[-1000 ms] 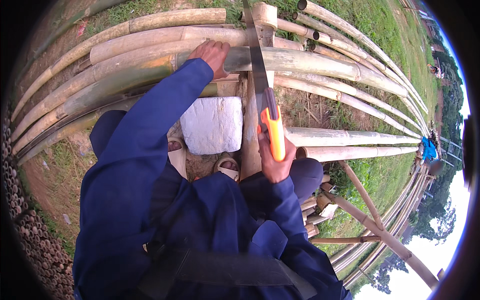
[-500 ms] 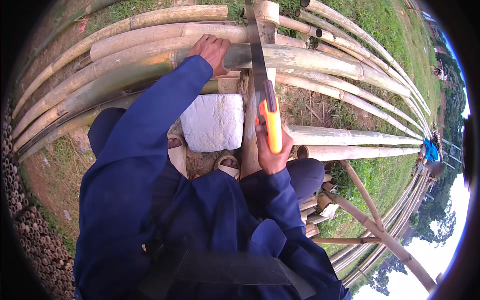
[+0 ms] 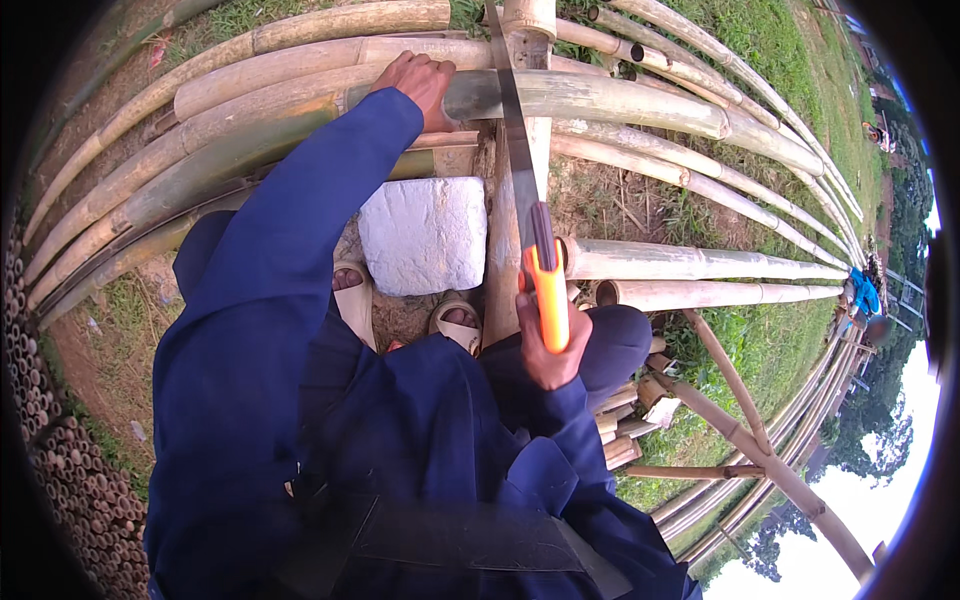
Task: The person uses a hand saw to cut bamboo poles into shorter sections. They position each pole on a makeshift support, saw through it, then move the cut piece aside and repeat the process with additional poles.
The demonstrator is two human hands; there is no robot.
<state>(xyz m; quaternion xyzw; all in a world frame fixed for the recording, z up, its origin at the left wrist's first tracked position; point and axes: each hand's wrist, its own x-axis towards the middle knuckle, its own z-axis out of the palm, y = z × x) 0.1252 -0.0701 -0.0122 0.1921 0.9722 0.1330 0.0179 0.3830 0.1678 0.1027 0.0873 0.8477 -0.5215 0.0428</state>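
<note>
My right hand (image 3: 552, 352) grips the orange handle of a hand saw (image 3: 519, 165). Its long metal blade points away from me and lies across a thick bamboo pole (image 3: 640, 104). On that pole, left of the blade, my left hand (image 3: 418, 84) is closed with its fingers over the far side. An upright-running bamboo piece (image 3: 533, 60) passes beneath the pole near the blade. How deep the blade sits in the bamboo I cannot tell.
A pale, squarish stone block (image 3: 424, 238) sits between my sandalled feet and the poles. More long bamboo poles (image 3: 700, 262) stretch left and right. Short offcuts (image 3: 620, 425) lie by my right knee. Stacked bamboo (image 3: 80, 480) stands at lower left; a person in blue (image 3: 864, 292) is far right.
The saw and my right hand have drawn back toward me, and more blade shows on the near side of the pole. My left hand keeps its grip on the pole.
</note>
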